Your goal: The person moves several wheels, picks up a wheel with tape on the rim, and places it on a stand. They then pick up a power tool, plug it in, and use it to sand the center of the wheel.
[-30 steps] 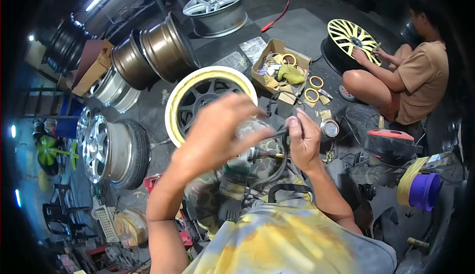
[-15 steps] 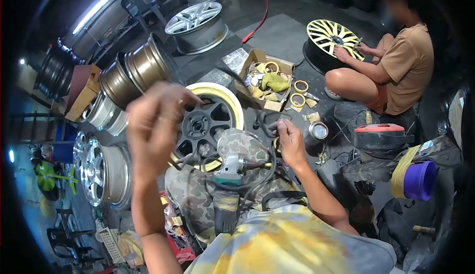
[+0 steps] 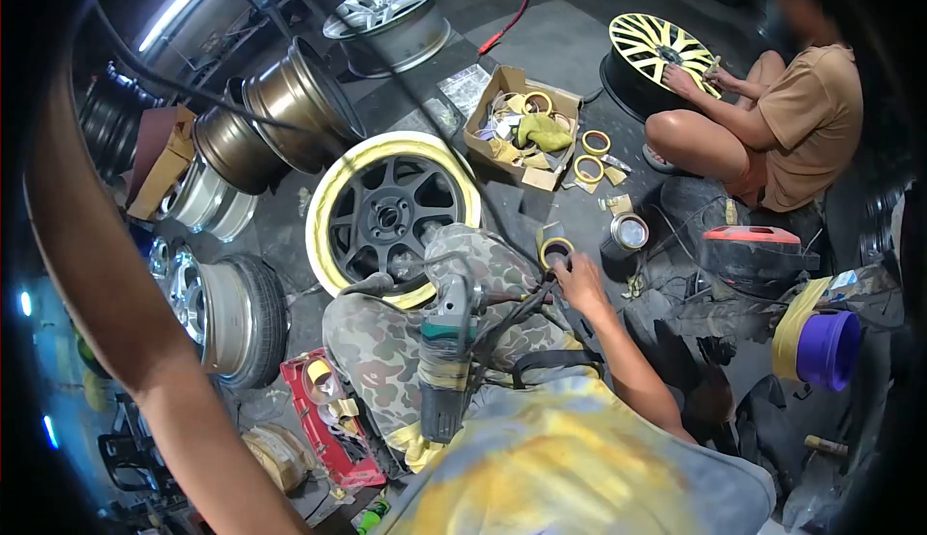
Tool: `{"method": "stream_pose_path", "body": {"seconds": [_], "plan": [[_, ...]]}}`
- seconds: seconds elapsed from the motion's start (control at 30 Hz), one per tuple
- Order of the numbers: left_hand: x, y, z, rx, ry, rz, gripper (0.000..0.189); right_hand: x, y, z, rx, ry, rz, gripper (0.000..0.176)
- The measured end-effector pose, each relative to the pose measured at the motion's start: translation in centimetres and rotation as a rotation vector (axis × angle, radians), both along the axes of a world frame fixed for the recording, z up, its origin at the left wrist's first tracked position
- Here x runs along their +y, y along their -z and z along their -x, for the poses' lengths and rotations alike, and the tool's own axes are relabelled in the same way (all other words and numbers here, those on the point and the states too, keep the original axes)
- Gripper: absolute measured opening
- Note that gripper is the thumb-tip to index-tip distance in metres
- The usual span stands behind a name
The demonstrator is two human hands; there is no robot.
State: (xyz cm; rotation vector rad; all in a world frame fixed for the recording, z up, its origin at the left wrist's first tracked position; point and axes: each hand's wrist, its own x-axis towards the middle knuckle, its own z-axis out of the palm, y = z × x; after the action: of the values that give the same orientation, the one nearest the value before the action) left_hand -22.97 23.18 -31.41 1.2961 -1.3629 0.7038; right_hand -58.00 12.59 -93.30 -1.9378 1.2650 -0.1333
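My right hand (image 3: 582,287) is closed around a dark power cord (image 3: 517,305) beside my right knee. An angle grinder (image 3: 447,337), teal and dark with yellow tape on its body, lies on my lap over camouflage trousers. My left forearm (image 3: 126,313) is raised along the left edge, and its hand is out of view. Dark cord also runs across the upper left. In front of my knees lies a dark multi-spoke wheel rim (image 3: 386,216) with yellow masking around its edge. A roll of tape (image 3: 555,251) is just above my right hand.
A cardboard box (image 3: 541,174) holds tape rolls and scraps. Bronze rims (image 3: 290,110) and a tyred wheel (image 3: 256,318) stand left, near a red tray (image 3: 314,405). At right are a tin (image 3: 628,234), a purple tub (image 3: 828,350) and a co-worker (image 3: 806,115) handling a yellow-taped rim.
My left hand has swung up and left out of view, uncovering the rim and red tray. My right hand has moved slightly down and right with the cord.
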Motion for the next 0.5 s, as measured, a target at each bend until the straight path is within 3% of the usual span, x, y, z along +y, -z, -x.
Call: {"method": "stream_pose_path", "body": {"seconds": [0.07,0.1,0.17,0.2,0.27,0.4,0.5], "plan": [[-1.0,-1.1,0.4,-0.004,-0.006,-0.016,0.051,0.0,-3.7,0.0,-0.232,-0.047,0.274,0.026],[-1.5,-1.4,0.5,-0.008,-0.006,-0.028,0.050,-0.3,-6.1,-0.4,-0.233,-0.046,0.269,0.026],[-2.4,-1.7,0.7,-0.011,0.001,-0.050,0.050,-1.0,-10.8,-1.0,-0.528,-0.489,0.212,0.036],[-2.6,-2.0,0.8,-0.011,0.003,-0.056,0.049,-1.0,-12.2,-1.0,-0.524,-0.489,0.212,0.036],[-3.0,-2.2,1.1,-0.018,0.015,-0.078,0.049,-1.1,-14.4,-1.0,-0.377,-0.738,0.210,0.038],[-4.2,-1.9,1.8,-0.020,0.047,-0.129,0.048,-1.6,-17.4,1.0,-0.233,-0.768,0.018,0.036],[-4.8,-1.9,2.4,-0.021,0.081,-0.162,0.047,-1.5,-16.2,3.3,-0.222,-0.796,0.066,0.038]]}}
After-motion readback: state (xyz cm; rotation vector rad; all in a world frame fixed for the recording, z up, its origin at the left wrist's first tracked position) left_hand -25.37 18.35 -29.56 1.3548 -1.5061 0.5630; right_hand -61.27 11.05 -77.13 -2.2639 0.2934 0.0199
